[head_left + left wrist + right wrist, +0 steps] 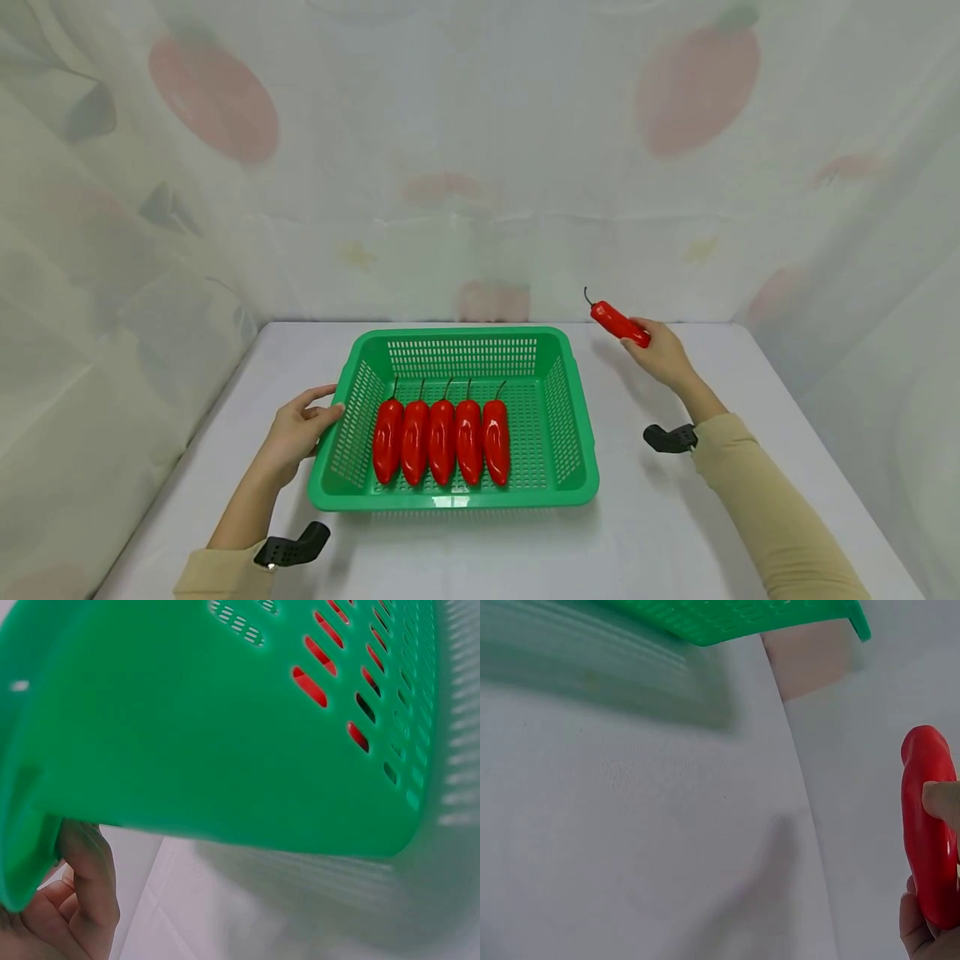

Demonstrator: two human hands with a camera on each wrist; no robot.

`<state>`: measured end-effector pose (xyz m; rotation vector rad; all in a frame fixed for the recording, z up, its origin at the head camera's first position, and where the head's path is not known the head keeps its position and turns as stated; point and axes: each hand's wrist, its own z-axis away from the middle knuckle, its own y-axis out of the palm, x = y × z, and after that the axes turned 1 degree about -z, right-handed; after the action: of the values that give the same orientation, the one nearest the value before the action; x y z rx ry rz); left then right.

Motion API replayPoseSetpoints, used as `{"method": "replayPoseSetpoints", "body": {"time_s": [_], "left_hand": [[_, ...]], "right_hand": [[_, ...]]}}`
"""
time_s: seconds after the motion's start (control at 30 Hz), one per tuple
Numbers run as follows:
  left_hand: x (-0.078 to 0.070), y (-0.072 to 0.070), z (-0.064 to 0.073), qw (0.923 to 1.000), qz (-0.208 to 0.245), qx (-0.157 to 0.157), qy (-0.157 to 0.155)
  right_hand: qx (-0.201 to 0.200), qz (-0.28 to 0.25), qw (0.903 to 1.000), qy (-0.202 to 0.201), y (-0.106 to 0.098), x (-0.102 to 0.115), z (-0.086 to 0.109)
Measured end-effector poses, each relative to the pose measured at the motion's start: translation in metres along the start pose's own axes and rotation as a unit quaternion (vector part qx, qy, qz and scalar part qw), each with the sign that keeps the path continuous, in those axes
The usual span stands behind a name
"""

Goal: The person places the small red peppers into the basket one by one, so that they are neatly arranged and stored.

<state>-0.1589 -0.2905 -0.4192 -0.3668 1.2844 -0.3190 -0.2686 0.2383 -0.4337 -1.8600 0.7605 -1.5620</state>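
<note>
A green plastic basket point(577, 417) with slotted walls stands on the table, and several glossy red chili peppers point(441, 442) lie side by side in its left and middle part, stems toward the back. My left hand point(295, 429) grips the basket's left rim, thumb on top; the left wrist view shows its fingers point(90, 889) bent under the rim. Off to the right of the basket, above the table's back part, my right hand point(660, 354) holds another red chili pepper point(613, 318), its dark stem pointing up and left. The right wrist view shows the thumb point(941, 801) pressed along this pepper.
The white table point(465, 558) ends at a back edge just behind the basket. A pale fabric curtain point(480, 125) with faded fruit prints hangs behind it and at both sides. Black wrist cameras point(292, 546) sit on both forearms.
</note>
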Motion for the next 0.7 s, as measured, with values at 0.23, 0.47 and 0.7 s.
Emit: {"method": "replayPoseSetpoints", "body": {"time_s": [0.23,0.47,0.7], "left_hand": [[0.001,0.000,0.000,1.0000,0.000,0.000,0.003],[0.001,0.000,0.000,1.0000,0.000,-0.001,0.003],[0.000,0.000,0.000,1.0000,0.000,-0.001,0.000]], "right_hand": [[0.013,-0.006,0.9999,-0.009,0.001,0.014,-0.002],[0.027,-0.018,0.9992,-0.024,0.002,0.028,-0.005],[0.068,-0.056,0.9961,0.000,0.001,0.038,-0.007]]}}
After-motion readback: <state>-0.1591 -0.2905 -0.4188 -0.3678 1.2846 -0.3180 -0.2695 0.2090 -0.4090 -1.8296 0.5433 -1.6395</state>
